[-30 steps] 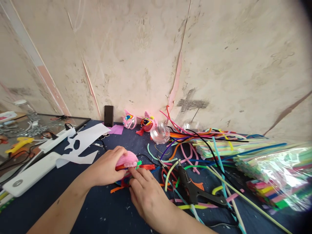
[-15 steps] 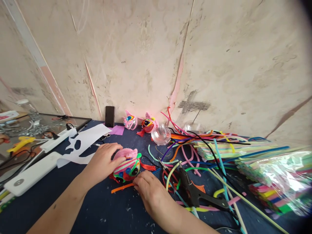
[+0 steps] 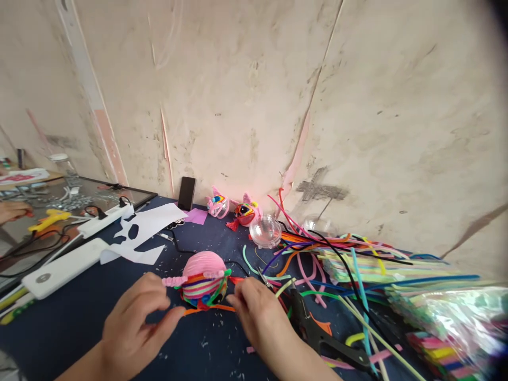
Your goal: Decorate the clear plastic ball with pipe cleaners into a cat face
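A round pink figure (image 3: 204, 264), striped and trimmed with colored pipe cleaners, sits on the dark blue cloth between my hands. In front of it runs an orange pipe cleaner (image 3: 216, 307). My right hand (image 3: 262, 312) pinches its right end, beside a red tassel (image 3: 237, 280). On the other side, my left hand (image 3: 138, 317) has its thumb and index finger apart; the thumb tip is at the strip's left end, and I cannot tell whether it touches. A black glue gun (image 3: 317, 328) lies right of my right hand, near small scissors (image 3: 264, 276).
Two smaller finished-looking figures (image 3: 245, 210) and a clear plastic sphere (image 3: 265, 232) are by the wall. Pipe cleaner bundles (image 3: 357, 264) cover the right. To the left lie cut white paper (image 3: 153, 225), a phone (image 3: 186, 193), and power strips (image 3: 65, 267). Another person's hand (image 3: 14, 211) shows far left.
My left hand has let go of the pink figure and moved down-left to the orange pipe cleaner's end. The figure now shows more of its pink back. The view has shifted left.
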`<control>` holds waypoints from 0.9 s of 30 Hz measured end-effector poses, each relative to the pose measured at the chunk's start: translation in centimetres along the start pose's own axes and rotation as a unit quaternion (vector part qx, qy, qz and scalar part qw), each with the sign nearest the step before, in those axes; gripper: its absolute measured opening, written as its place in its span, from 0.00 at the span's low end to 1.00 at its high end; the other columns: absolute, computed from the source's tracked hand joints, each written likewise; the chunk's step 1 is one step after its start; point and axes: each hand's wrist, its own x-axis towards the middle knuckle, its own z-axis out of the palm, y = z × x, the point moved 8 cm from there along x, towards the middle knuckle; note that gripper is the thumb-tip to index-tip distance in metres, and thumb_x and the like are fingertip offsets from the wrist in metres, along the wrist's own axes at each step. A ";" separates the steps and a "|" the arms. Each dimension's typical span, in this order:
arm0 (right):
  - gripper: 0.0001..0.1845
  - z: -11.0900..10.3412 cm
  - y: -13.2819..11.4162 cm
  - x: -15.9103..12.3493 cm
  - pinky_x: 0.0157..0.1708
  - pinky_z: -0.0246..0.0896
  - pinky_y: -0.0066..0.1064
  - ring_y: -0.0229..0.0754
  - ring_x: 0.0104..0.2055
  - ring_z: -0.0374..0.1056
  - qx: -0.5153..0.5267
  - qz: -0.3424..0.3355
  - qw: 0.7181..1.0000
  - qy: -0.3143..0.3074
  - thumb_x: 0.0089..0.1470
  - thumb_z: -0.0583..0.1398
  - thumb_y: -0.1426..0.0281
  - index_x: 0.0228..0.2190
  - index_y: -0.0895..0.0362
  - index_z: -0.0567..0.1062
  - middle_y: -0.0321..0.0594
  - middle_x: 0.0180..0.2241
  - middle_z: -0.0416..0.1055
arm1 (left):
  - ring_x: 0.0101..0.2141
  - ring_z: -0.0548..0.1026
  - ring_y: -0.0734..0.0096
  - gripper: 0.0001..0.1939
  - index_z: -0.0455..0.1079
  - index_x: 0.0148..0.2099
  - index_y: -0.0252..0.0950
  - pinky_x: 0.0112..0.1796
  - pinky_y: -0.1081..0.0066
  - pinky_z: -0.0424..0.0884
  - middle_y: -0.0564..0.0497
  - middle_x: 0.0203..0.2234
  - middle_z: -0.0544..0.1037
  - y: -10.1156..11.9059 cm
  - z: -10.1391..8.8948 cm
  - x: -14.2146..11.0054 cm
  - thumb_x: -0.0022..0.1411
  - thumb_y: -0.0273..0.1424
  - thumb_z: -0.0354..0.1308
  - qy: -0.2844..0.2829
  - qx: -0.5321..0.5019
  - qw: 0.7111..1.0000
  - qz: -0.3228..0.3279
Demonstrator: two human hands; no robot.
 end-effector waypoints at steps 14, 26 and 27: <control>0.40 2.4 4.6 -0.4 0.54 0.59 0.42 0.50 0.55 0.63 0.188 0.186 0.955 -0.134 0.39 0.65 0.74 0.56 0.52 0.63 0.45 0.55 0.65 | 0.49 0.72 0.54 0.40 0.54 0.62 0.37 0.50 0.57 0.65 0.41 0.46 0.74 -5.8 7.8 -0.9 0.47 0.36 0.63 -0.271 -0.083 0.906 -0.315; 0.18 3.4 7.4 -0.8 0.39 0.65 0.37 0.49 0.38 0.72 0.297 0.305 0.900 -0.097 0.41 0.65 0.68 0.38 0.57 0.75 0.40 0.33 0.77 | 0.50 0.71 0.55 0.30 0.65 0.51 0.37 0.49 0.59 0.66 0.45 0.48 0.75 -6.6 12.3 -2.9 0.44 0.29 0.67 -0.335 -0.384 0.766 -0.393; 0.18 3.6 7.4 -0.8 0.38 0.65 0.37 0.50 0.39 0.72 0.348 0.312 0.880 -0.085 0.41 0.65 0.66 0.37 0.57 0.75 0.40 0.33 0.77 | 0.49 0.72 0.56 0.29 0.65 0.51 0.37 0.49 0.59 0.67 0.45 0.48 0.75 -6.6 12.4 -2.8 0.45 0.30 0.66 -0.312 -0.393 0.770 -0.395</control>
